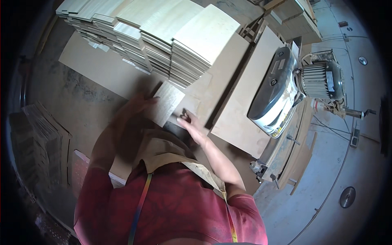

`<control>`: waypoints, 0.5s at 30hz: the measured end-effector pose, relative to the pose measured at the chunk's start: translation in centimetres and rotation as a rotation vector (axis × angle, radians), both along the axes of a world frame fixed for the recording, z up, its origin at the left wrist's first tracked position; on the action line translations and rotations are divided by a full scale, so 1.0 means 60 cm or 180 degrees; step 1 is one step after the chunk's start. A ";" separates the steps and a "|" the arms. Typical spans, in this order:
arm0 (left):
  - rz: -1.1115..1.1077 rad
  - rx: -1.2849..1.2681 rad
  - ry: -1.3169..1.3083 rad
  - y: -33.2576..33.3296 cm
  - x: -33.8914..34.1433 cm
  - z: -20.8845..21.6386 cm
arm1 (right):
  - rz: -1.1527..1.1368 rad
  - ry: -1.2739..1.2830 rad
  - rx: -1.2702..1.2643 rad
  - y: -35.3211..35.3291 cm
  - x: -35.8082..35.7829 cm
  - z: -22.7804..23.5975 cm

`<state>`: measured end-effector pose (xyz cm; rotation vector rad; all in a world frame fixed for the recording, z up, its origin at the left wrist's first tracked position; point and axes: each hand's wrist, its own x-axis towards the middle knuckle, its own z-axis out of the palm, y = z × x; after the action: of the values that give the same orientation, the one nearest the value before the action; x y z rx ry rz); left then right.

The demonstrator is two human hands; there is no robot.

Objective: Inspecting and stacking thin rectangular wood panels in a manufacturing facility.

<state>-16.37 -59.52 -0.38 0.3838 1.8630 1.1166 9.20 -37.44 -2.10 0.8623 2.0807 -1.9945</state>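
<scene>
In front of my body, a small, pale rectangular wooden board (168,103) is held tilted just on the near side of the stacked panels. My left hand (143,103) grips it along its left edge, with the thumb over the face; the other fingers are in shadow or behind the board. To the right of the board, my right hand (191,125) is raised with thumb and fingers apart and nothing between them. A narrow gap seems to separate its fingertips from the board's lower right edge.
Tall stacks of thin wooden panels (206,32) stand ahead on a brown sheet (94,61). At the right, a machine with a finned motor (320,81) and dark rounded housing (272,83) overhangs a flat worktable (241,122). More stacked sheets (51,139) lie at the left.
</scene>
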 end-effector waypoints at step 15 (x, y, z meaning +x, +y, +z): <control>0.0059 0.0656 -0.2227 0.082 0.015 0.020 | -0.0674 -0.0263 -0.1163 -0.036 -0.098 0.065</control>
<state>-15.47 -54.59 0.83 0.0659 1.1446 1.2566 3.31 -39.62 1.78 1.1005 1.5639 -2.2986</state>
